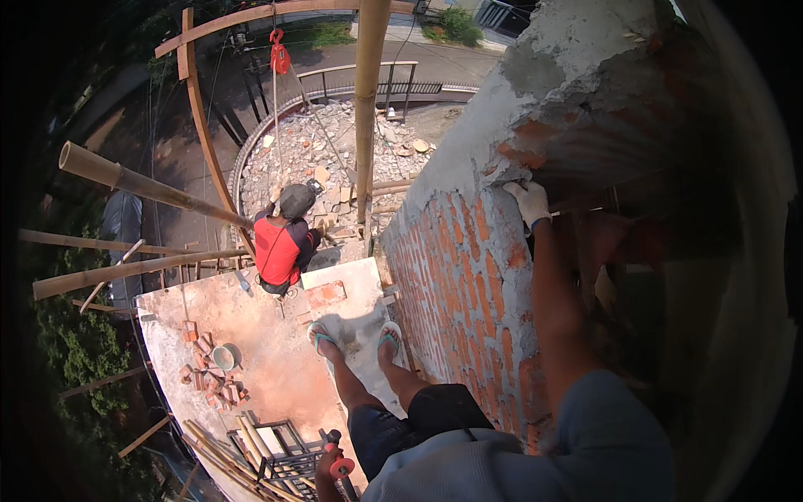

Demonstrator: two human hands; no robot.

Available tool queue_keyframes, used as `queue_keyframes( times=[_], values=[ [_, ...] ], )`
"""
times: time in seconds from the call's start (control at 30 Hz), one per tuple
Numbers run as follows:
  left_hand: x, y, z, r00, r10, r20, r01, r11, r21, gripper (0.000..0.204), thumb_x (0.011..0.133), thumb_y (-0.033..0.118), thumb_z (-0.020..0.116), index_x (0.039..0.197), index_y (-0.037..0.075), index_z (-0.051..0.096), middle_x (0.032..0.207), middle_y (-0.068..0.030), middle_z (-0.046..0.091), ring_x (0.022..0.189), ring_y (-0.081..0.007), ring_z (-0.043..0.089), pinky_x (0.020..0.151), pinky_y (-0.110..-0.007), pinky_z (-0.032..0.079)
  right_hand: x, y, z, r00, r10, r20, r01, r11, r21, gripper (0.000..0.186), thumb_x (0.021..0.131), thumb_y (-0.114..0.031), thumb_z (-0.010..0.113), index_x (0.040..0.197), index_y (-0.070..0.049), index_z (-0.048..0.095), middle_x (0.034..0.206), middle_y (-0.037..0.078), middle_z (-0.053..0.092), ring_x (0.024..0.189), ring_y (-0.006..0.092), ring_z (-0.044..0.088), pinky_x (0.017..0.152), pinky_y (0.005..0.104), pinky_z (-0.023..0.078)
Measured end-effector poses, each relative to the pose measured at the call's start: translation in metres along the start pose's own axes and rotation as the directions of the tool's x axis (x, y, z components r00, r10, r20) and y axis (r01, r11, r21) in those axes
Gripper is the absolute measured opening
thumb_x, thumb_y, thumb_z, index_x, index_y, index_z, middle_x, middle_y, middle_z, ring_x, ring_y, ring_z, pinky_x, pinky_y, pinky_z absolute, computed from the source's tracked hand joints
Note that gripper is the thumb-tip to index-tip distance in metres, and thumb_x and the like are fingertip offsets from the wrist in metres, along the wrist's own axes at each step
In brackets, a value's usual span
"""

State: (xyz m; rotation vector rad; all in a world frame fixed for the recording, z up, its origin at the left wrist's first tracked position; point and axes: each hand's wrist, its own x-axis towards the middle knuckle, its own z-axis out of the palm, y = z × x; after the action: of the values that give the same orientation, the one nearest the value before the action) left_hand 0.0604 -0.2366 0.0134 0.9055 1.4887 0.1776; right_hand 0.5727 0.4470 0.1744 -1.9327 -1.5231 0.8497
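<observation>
Resting on the broken edge of the brick wall (456, 276): white-gloved right hand (529, 203), fingertips partly hidden, can't tell how wide the fingers stand. Left hand (325, 468) is closed around a red-and-black tool (341, 468) near the lower edge, left of the dark shorts (418, 418); individual fingers too small to make out, tool's kind unclear. Wall stands right of the legs (355, 389), far side lost in deep shadow. Co-worker (280, 248) in red crouches ahead, hands mostly hidden.

The shirt (468, 473) is grey-blue, the shorts (452, 410) dark, the glove (530, 202) white.
</observation>
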Motion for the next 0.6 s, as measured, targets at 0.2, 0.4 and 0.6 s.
queue_keyframes(
  times=[0.2,0.4,0.6],
  values=[
    [-0.010,0.004,-0.019,0.993,-0.069,0.099,0.063,0.996,0.056,0.022,0.089,0.020,0.062,0.106,0.006,0.060,0.086,-0.0122,0.066,0.081,-0.0248,0.067,0.070,-0.036,0.052,0.005,0.008,-0.017,0.997,-0.079,-0.022,0.078,0.995,-0.069,0.035,0.082,-0.024,0.072,0.103,0.003,0.066,0.095,0.012,0.068,0.085,0.0203,0.061,0.082,0.0332,0.047],
    [0.010,-0.016,-0.019,0.977,-0.206,0.049,0.206,0.978,0.007,0.023,0.085,0.022,0.065,0.104,0.008,0.065,0.083,-0.0117,0.068,0.079,-0.0261,0.068,0.070,-0.037,0.053,-0.061,-0.011,-0.019,0.964,-0.214,-0.159,0.178,0.961,-0.212,0.035,0.085,-0.023,0.070,0.109,0.002,0.063,0.092,0.010,0.067,0.087,0.0194,0.063,0.082,0.0328,0.050],
    [0.020,0.006,-0.003,0.999,-0.042,-0.015,0.043,0.996,0.074,0.028,0.080,0.023,0.069,0.103,0.008,0.062,0.081,-0.0134,0.066,0.078,-0.0311,0.068,0.066,-0.040,0.052,-0.198,0.030,0.078,0.921,-0.059,0.385,0.051,0.998,0.032,0.029,0.087,-0.018,0.069,0.107,0.001,0.061,0.084,0.003,0.064,0.069,0.0095,0.060,0.063,0.0269,0.050]
  ],
)
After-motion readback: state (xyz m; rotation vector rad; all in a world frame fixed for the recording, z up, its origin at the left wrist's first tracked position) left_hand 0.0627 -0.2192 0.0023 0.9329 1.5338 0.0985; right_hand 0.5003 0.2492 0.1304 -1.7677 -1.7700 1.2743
